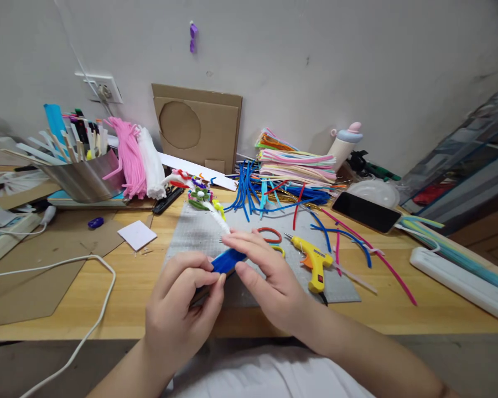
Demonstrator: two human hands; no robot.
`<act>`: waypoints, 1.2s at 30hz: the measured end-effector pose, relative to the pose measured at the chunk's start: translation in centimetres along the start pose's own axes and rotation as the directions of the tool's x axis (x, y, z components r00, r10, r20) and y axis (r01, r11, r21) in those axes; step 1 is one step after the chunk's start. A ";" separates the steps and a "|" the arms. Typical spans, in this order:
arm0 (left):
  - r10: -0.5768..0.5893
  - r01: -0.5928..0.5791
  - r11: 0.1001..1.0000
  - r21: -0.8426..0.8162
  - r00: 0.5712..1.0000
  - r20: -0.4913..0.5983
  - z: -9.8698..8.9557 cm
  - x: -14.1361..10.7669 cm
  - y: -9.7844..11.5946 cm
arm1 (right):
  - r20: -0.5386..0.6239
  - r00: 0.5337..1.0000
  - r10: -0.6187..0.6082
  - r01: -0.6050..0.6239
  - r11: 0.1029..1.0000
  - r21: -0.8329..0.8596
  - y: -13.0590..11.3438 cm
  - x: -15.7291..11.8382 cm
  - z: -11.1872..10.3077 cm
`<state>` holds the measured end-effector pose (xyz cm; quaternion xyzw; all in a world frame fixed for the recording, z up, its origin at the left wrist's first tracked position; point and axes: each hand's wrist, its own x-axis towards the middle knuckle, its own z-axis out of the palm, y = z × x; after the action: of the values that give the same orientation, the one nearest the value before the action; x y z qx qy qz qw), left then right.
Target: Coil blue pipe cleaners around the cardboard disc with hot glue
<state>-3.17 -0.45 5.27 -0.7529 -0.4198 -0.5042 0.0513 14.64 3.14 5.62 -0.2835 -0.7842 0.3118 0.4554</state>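
A blue fuzzy strip lies across a brownish piece whose lower side is mostly hidden by my fingers. My left hand pinches its left end between thumb and fingers. Around the right end, my right hand has its thumb below and its fingers stretched along the top, gripping the strip. Just beyond the fingertips, a white fuzzy stem leads to small coloured flowers on the grey cutting mat. Orange-handled scissors are partly hidden behind my right hand.
A yellow glue gun lies right of my hands, near loose blue and pink stems. A phone and a white power strip are farther right. At the left are a metal container, a white card and a cable.
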 end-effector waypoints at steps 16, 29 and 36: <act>0.002 -0.002 1.000 -0.008 1.000 0.015 0.2 0.0 0.0 | -0.033 0.999 -0.037 0.039 0.998 0.051 1.0 0.9 1.0; -0.125 0.112 0.989 0.093 0.982 0.145 -0.6 -0.5 -0.5 | -0.080 0.997 0.002 0.012 0.986 0.167 1.1 -0.1 0.7; 0.038 -0.160 0.945 0.287 0.921 0.388 -3.3 1.8 -0.3 | -0.022 0.992 0.128 -0.112 0.926 0.360 2.4 -1.4 2.1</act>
<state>-5.49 -0.85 8.14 -0.8384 -0.4574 -0.2737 0.1139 13.77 3.20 2.29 -0.2500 -0.6850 0.4704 0.4970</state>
